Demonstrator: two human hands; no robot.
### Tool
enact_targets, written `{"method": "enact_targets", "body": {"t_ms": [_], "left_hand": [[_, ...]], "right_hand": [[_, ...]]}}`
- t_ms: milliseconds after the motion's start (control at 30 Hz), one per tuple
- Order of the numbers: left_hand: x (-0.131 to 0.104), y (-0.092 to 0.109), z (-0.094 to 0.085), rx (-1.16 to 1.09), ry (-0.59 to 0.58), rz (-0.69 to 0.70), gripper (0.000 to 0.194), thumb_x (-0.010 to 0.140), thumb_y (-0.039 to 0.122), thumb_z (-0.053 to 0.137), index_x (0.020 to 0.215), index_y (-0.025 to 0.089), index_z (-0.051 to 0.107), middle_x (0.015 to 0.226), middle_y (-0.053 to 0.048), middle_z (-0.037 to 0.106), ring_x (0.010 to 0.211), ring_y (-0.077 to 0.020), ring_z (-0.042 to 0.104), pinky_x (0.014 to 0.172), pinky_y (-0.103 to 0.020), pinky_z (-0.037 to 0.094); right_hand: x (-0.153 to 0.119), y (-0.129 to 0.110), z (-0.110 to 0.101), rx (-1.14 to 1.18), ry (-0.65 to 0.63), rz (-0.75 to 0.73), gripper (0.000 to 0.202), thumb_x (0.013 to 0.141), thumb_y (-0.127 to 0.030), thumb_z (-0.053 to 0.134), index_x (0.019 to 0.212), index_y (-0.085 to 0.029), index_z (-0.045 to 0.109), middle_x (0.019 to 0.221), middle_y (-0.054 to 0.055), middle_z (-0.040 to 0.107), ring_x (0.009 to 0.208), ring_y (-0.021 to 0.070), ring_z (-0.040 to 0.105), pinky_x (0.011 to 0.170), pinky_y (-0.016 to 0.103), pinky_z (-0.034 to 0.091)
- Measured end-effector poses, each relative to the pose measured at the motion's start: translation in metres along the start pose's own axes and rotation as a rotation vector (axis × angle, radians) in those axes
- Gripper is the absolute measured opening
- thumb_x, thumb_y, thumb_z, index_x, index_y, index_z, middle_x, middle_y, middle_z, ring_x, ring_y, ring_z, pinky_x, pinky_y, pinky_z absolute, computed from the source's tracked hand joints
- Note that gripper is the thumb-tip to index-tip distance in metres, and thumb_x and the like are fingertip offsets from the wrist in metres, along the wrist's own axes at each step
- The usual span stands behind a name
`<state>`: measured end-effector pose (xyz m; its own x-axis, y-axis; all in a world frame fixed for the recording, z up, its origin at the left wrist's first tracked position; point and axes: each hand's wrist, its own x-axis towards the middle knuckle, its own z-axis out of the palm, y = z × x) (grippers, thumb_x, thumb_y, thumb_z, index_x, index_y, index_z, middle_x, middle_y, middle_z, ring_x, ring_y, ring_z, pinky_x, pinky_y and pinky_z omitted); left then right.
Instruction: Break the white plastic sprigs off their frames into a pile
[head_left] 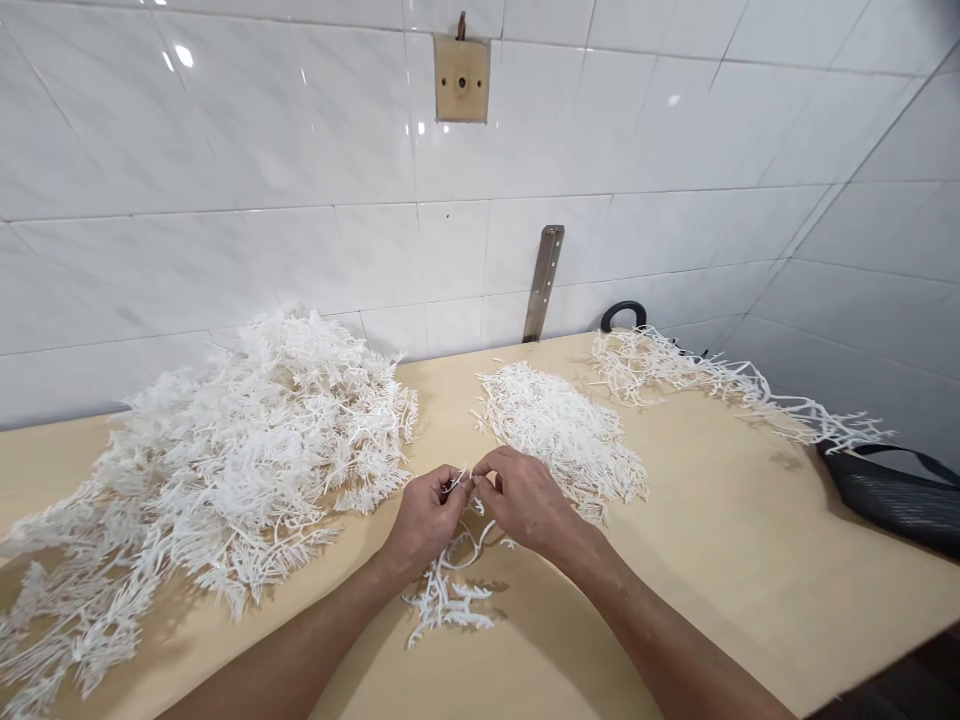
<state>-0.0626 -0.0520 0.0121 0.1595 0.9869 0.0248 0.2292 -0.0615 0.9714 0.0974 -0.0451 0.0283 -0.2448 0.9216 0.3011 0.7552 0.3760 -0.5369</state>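
Note:
My left hand [426, 515] and my right hand [525, 497] meet fingertip to fingertip above the middle of the table. Both are closed in a pinch on a thin white branching strand [480, 545], which hangs down between them. Its lower, forked part [448, 608] reaches down to the tabletop between my forearms. A pile of short white sprigs [562, 430] lies just beyond my right hand. To the left of my left hand is a large, fluffy heap of white branched pieces [277, 430].
Bare white stems [697, 375] stretch across the tan table [757, 540] at the back right. Behind them shows a black ring-shaped handle [624, 308]. A metal strip [544, 283] leans on the tiled wall. A black bag [892, 495] lies at the right edge.

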Motion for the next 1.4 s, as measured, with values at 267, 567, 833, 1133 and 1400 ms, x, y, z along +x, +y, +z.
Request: {"method": "enact_targets", "body": {"t_ms": [267, 567, 833, 1133, 1400], "left_hand": [[0.001, 0.005, -0.002, 0.07, 0.005, -0.01, 0.036, 0.081, 0.047, 0.06, 0.061, 0.019, 0.048, 0.052, 0.005, 0.042, 0.048, -0.0104, 0.037, 0.048, -0.022, 0.028], [0.006, 0.001, -0.004, 0.021, 0.058, -0.014, 0.038, 0.079, 0.046, 0.06, 0.059, 0.02, 0.041, 0.054, 0.005, 0.037, 0.05, -0.0098, 0.033, 0.048, -0.023, 0.026], [0.001, 0.002, -0.009, -0.14, 0.027, -0.097, 0.038, 0.075, 0.05, 0.066, 0.063, 0.018, 0.052, 0.051, 0.006, 0.04, 0.047, -0.0076, 0.034, 0.047, -0.022, 0.027], [0.005, 0.003, -0.008, -0.305, 0.064, -0.165, 0.039, 0.072, 0.052, 0.071, 0.065, 0.017, 0.055, 0.047, 0.006, 0.044, 0.042, -0.0067, 0.037, 0.043, -0.02, 0.026], [0.009, 0.001, -0.008, -0.332, 0.063, -0.167, 0.037, 0.073, 0.049, 0.071, 0.066, 0.016, 0.056, 0.045, 0.006, 0.044, 0.041, -0.0061, 0.035, 0.042, -0.02, 0.025]], "right_hand": [[-0.001, -0.004, 0.005, -0.137, 0.035, 0.005, 0.016, 0.087, -0.012, 0.054, 0.077, -0.019, 0.063, 0.079, 0.003, 0.065, 0.07, 0.0148, 0.06, 0.063, 0.025, 0.04], [0.007, -0.002, 0.022, -0.124, 0.118, 0.075, 0.013, 0.089, -0.015, 0.051, 0.078, -0.02, 0.056, 0.072, 0.002, 0.062, 0.061, 0.015, 0.054, 0.056, 0.026, 0.034], [0.016, 0.046, -0.012, -0.194, 0.436, 0.153, 0.01, 0.087, -0.021, 0.05, 0.078, -0.019, 0.056, 0.076, 0.005, 0.063, 0.066, 0.0186, 0.055, 0.064, 0.03, 0.039], [0.006, 0.007, 0.002, 0.175, 0.155, -0.153, 0.014, 0.09, -0.03, 0.056, 0.091, -0.02, 0.066, 0.095, 0.005, 0.071, 0.062, 0.0129, 0.061, 0.063, 0.028, 0.051], [0.001, 0.001, 0.01, 0.222, 0.05, -0.026, 0.017, 0.091, -0.03, 0.054, 0.096, -0.022, 0.067, 0.083, 0.002, 0.073, 0.064, 0.0153, 0.065, 0.061, 0.027, 0.049]]}}
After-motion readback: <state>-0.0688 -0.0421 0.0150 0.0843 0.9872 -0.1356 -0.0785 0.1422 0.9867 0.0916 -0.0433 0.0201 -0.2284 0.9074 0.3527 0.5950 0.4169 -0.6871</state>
